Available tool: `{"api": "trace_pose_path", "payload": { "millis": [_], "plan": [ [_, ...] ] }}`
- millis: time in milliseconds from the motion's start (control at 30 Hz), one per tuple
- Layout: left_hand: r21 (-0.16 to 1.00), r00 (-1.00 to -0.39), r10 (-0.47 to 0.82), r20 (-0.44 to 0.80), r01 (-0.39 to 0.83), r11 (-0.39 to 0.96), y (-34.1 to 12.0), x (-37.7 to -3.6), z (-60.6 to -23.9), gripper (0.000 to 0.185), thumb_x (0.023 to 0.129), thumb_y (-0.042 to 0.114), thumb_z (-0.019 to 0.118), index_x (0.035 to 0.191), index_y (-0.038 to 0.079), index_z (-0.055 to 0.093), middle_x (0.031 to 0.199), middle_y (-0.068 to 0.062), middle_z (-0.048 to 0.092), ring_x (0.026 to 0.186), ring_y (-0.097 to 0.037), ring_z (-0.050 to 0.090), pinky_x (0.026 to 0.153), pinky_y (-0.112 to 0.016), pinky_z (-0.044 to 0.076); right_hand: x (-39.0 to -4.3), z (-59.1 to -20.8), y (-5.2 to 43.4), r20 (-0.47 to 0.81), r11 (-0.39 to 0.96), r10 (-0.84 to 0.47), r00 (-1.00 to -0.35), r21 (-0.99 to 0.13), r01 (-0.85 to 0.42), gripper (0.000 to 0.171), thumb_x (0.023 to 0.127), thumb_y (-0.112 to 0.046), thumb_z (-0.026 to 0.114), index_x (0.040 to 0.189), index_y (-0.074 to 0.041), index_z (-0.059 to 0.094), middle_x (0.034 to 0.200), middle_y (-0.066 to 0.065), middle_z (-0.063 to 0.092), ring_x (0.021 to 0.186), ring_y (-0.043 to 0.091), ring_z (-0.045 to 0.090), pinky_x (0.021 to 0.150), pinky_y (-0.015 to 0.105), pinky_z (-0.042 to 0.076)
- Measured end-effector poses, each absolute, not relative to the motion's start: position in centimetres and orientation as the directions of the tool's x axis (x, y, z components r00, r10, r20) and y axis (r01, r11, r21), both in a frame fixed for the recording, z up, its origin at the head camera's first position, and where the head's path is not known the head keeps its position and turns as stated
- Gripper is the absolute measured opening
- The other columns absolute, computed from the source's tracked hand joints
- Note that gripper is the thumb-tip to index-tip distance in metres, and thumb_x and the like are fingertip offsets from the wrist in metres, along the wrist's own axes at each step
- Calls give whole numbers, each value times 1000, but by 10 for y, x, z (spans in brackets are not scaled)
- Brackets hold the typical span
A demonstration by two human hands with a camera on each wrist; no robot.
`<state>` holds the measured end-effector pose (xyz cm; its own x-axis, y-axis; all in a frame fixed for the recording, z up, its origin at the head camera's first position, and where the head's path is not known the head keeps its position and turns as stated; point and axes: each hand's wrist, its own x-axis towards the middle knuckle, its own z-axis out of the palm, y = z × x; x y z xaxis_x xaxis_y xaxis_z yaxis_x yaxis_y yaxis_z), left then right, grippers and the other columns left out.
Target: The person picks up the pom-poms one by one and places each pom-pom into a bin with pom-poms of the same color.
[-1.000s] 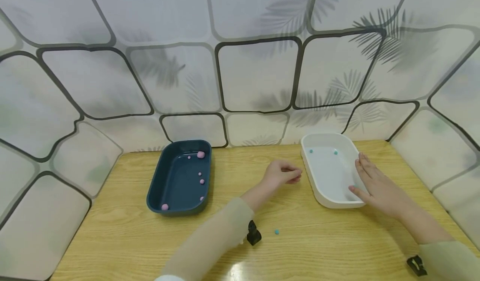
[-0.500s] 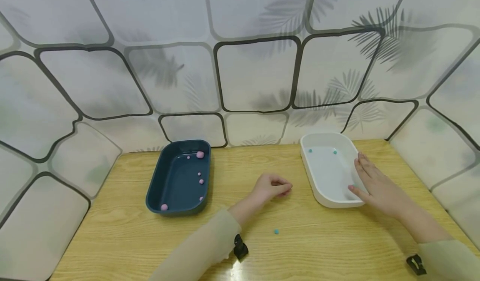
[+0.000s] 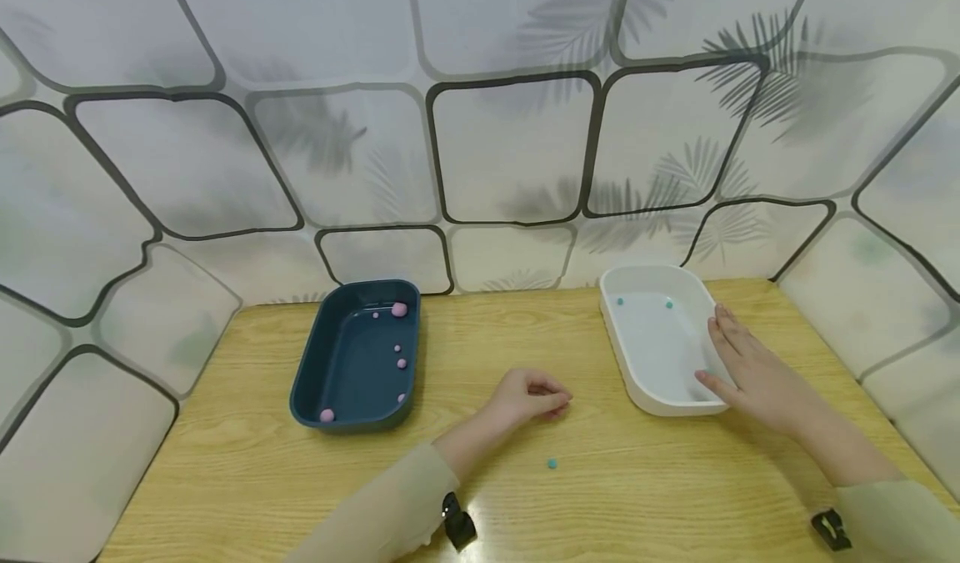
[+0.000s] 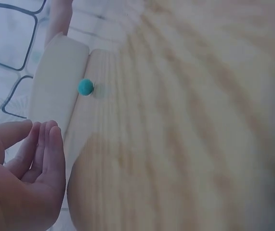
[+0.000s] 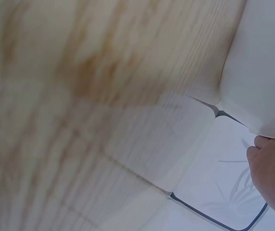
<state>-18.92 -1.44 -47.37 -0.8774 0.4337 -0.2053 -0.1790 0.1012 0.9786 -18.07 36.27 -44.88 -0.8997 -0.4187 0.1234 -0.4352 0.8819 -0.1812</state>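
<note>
In the head view my left hand (image 3: 528, 398) hovers over the table between two trays, fingers bent and thumb near the fingertips. Nothing shows between them in the left wrist view. A small teal ball (image 3: 552, 464) lies on the wood just in front of that hand; the left wrist view has the same ball (image 4: 85, 87) beyond the fingertips. My right hand (image 3: 761, 379) rests with straight fingers on the right rim of the white tray (image 3: 652, 354). Inside the tray lie a teal ball (image 3: 620, 302) and another teal ball (image 3: 669, 305).
A dark blue tray (image 3: 352, 371) stands at the left with several pink balls of different sizes, the biggest a pink ball (image 3: 400, 309) at its back. Patterned wall panels (image 3: 517, 154) border the wooden table (image 3: 487, 321) behind and at both sides.
My left hand has drawn back from beside the white tray, toward the front left, nearer the loose teal ball. The right hand stays on the tray rim.
</note>
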Motion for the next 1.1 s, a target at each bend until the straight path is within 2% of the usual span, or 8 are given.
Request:
{"api": "trace_pose_path", "payload": {
  "millis": [200,500,667,833,1100],
  "plan": [
    [979,-873,447,-196,-154,131,-27,-178,-476,16,99,-2,71,110,-12,76,105,-28,79,85,-14,78,80,-28,67,-180,-449,362,123,880,-420,-899,-186,-436,86,111,-37,53,162,18,12,172,37,1,166,39,-8,124,16,-20],
    [978,-849,496,-184,-106,181,-40,-161,-471,13,98,0,74,106,-9,78,100,-24,79,81,-13,77,75,-25,65,-180,-450,363,136,882,-419,-898,-172,-438,86,111,-36,55,161,18,13,173,36,2,167,35,-9,119,9,-21],
    [967,-840,516,-168,-40,251,-44,-157,-471,10,96,5,78,103,-2,81,98,-17,80,76,-5,70,70,-16,58,-180,-449,362,123,884,-414,-902,-183,-431,85,111,-37,53,161,18,12,173,36,0,166,38,-8,122,12,-21],
    [948,-799,583,-145,56,314,-49,-157,-472,9,95,6,79,103,2,82,98,-15,81,77,0,66,71,-13,55,-180,-447,360,104,889,-406,-908,-186,-419,86,111,-38,53,161,19,13,173,36,1,166,39,-7,124,15,-21],
    [946,-721,683,-118,128,298,-52,-159,-473,18,90,1,83,108,-1,80,106,-18,80,83,5,68,77,-12,58,-178,-445,359,119,886,-411,-904,-183,-427,85,111,-37,53,161,20,14,172,38,4,166,38,-7,125,17,-20]
  ]
}}
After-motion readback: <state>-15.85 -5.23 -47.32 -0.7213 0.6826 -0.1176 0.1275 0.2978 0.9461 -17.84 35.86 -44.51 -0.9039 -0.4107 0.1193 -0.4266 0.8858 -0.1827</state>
